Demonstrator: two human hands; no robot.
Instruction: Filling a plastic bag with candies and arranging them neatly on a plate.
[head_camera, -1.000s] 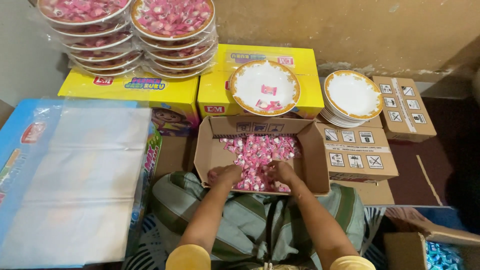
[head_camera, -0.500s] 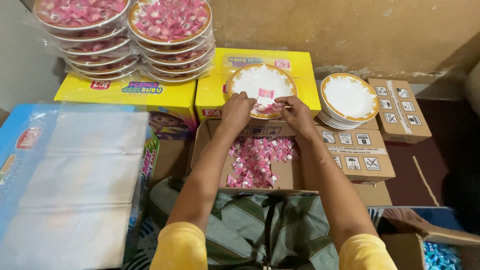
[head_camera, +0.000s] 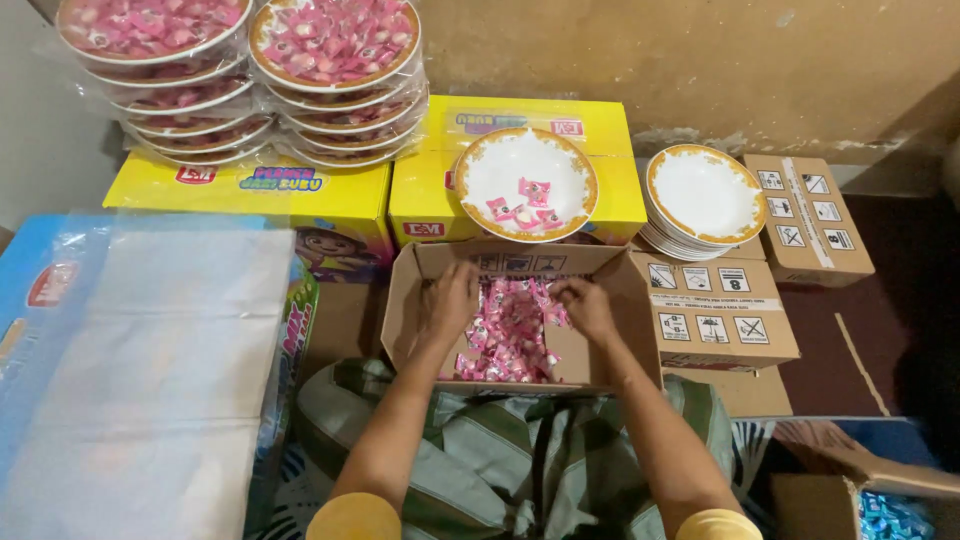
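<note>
An open cardboard box (head_camera: 420, 300) in front of me holds several pink wrapped candies (head_camera: 510, 330). My left hand (head_camera: 450, 300) is inside the box at its left side, palm down on the candies. At the right side of the box my right hand (head_camera: 585, 305) also rests among them. Whether either hand grips candy is hidden. Just behind the box, a white plate with a gold rim (head_camera: 500, 165) rests on a yellow box (head_camera: 620, 190) and carries a few pink candies (head_camera: 525, 205).
Two stacks of wrapped, candy-filled plates (head_camera: 335, 60) stand on yellow boxes at the back left. A stack of bare plates (head_camera: 705, 195) sits on brown cartons (head_camera: 720, 310) at right. A plastic-covered blue package (head_camera: 140, 370) lies left. Green striped cloth (head_camera: 500, 450) covers my lap.
Both hands have come back from the plate down into the candy box. The plate now carries more candies than before.
</note>
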